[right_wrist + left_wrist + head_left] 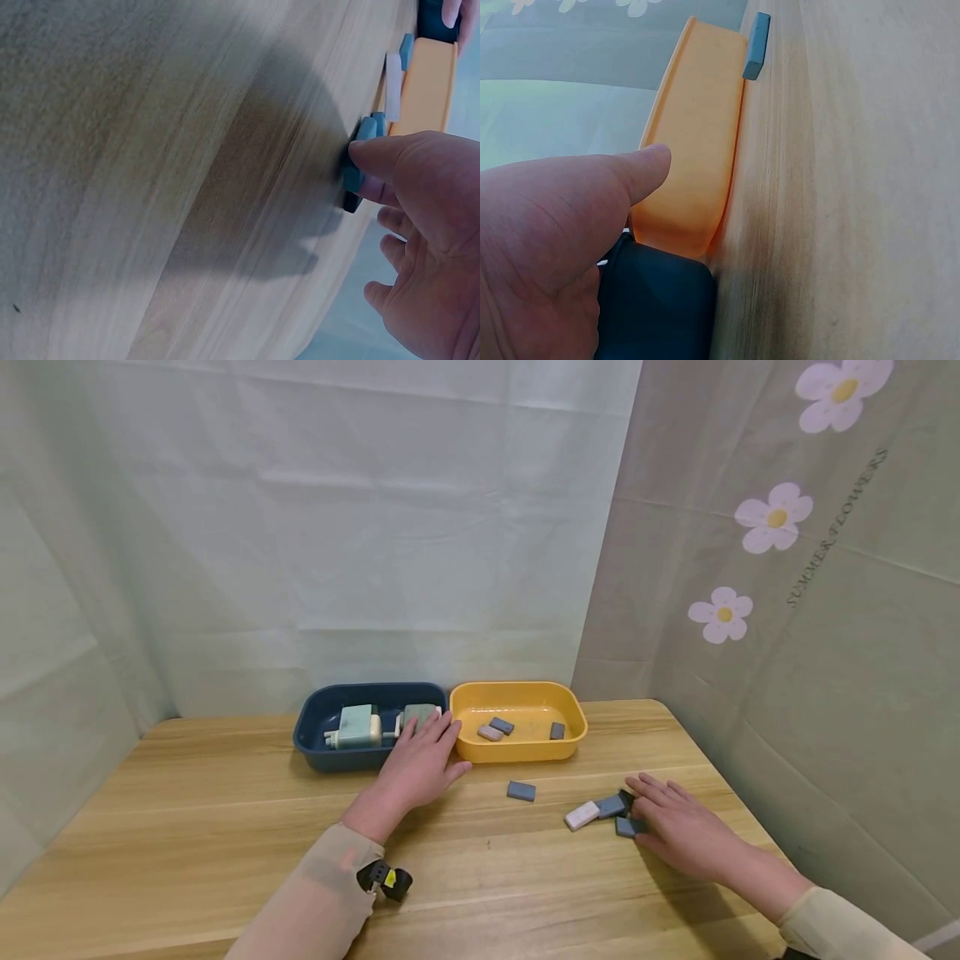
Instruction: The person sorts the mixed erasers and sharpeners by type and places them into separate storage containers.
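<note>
My left hand (423, 758), fingers extended, reaches over the right end of the navy bin (330, 762). Its thumb lies in front of the yellow bin (694, 127) in the left wrist view. Inside the navy bin are pale green toy-like pieces (356, 727), partly hidden by that hand. At the right, my right hand (678, 827) pinches a small blue rectangular tile (627, 827) between thumb and index finger, its other fingers loosely bent. Beside this tile lie a black tile (626, 800), another blue tile (611, 807) and a white tile (582, 815), close together.
Several small tiles, including a grey-blue tile (557, 731), lie in the yellow bin. A single blue tile (521, 791) rests on the wooden table (480, 893) in front of it. Fabric curtains (375, 527) stand behind and at both sides.
</note>
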A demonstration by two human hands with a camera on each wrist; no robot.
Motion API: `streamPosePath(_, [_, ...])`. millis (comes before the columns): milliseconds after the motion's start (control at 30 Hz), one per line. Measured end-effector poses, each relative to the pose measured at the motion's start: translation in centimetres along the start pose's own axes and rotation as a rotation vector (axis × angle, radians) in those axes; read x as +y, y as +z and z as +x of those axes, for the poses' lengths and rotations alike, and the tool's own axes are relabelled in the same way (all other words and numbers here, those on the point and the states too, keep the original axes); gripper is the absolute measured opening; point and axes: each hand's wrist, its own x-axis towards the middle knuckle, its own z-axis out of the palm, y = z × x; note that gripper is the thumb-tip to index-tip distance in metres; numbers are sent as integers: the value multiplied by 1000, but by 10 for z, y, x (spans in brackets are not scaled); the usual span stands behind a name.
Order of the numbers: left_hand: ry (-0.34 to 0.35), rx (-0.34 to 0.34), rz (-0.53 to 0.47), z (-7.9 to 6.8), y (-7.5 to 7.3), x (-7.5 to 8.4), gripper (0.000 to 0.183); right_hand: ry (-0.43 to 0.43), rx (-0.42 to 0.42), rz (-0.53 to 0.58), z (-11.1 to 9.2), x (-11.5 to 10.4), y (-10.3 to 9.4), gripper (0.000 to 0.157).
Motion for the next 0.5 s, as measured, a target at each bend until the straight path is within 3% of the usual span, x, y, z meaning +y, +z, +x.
streamPosePath(500, [-5, 5, -11, 0, 0, 0, 83, -21, 31, -43, 7, -2, -13, 23])
